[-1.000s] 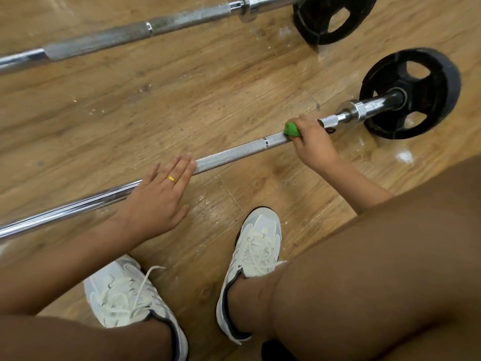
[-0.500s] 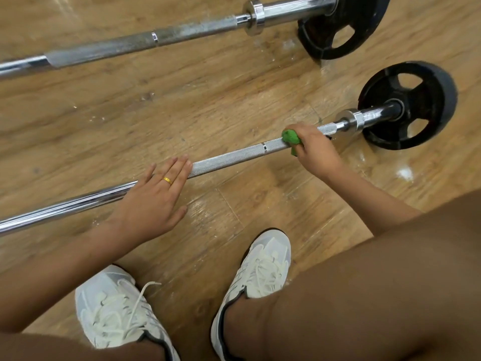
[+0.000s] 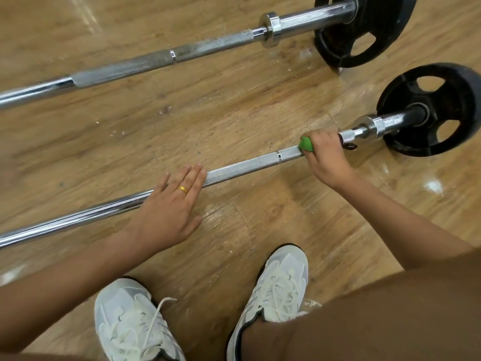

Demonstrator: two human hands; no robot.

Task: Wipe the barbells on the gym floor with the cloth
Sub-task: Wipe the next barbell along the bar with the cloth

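Right grip wraps cloth round near barbell | left grip flat on it

Left hand wears a plain gold ring. Off-white mesh sneakers, left shoe and right shoe, with white laces and dark trim at collar and sole edge. Forearms and legs bare.

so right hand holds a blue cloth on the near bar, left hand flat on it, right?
No: the cloth is green, not blue, per the head view. The right hand grips it on the near bar; the left hand rests flat there.
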